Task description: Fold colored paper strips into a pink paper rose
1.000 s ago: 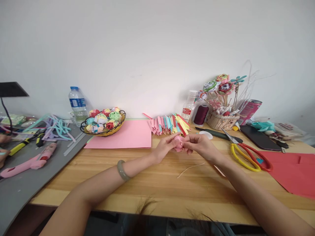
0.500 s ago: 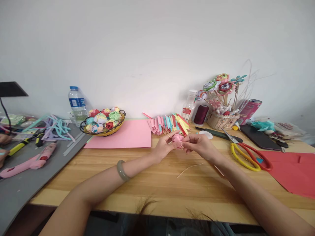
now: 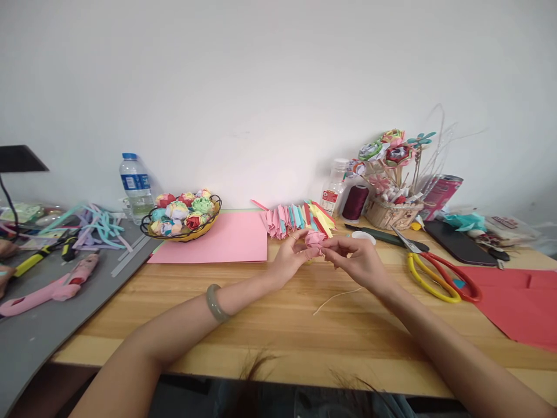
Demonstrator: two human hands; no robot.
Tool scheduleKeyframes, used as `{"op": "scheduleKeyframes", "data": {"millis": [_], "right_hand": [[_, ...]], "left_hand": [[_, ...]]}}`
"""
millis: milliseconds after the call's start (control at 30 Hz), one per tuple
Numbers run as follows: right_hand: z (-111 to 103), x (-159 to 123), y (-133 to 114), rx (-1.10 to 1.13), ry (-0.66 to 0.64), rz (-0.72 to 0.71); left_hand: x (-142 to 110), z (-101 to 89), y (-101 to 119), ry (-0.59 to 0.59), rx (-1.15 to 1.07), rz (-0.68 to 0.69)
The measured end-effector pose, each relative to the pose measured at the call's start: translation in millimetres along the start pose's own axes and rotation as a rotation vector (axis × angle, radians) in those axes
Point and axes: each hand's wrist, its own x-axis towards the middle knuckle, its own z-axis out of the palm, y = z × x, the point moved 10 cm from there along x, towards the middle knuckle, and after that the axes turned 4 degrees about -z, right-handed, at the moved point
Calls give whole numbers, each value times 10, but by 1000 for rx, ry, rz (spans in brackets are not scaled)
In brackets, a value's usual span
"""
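Note:
A small pink paper flower (image 3: 315, 238) is held up between both hands above the wooden table (image 3: 243, 325). The fingers of my left hand (image 3: 292, 256) are closed around its left side. My right hand (image 3: 354, 259) pinches its lower right edge, and the fingertips partly hide that edge. Just behind the flower lies a row of folded paper strips (image 3: 285, 220) in pink, blue, red and yellow. A thin pale string (image 3: 337, 296) rests on the table below my hands.
Scissors (image 3: 430, 278) and red paper (image 3: 522, 302) lie at right, near a phone (image 3: 461, 242). Behind stand a thread spool (image 3: 355, 203) and a flower basket (image 3: 394, 213). Pink paper (image 3: 235, 241), a bowl of paper flowers (image 3: 191, 233) and a glue gun (image 3: 56, 290) are leftward. Another person's hand (image 3: 5, 273) shows far left.
The pink paper flower has turned slightly in my fingers, showing more of its rounded top. My right fingers have shifted a little along its edge. The surrounding things stay put.

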Motion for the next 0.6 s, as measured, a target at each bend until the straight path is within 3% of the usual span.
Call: {"op": "scheduleKeyframes", "data": {"millis": [267, 600], "right_hand": [[131, -12, 47, 92, -138, 72], [96, 7, 80, 57, -109, 51]], "left_hand": [[-24, -9, 90, 9, 49, 95], [-15, -5, 108, -3, 23, 120]]}}
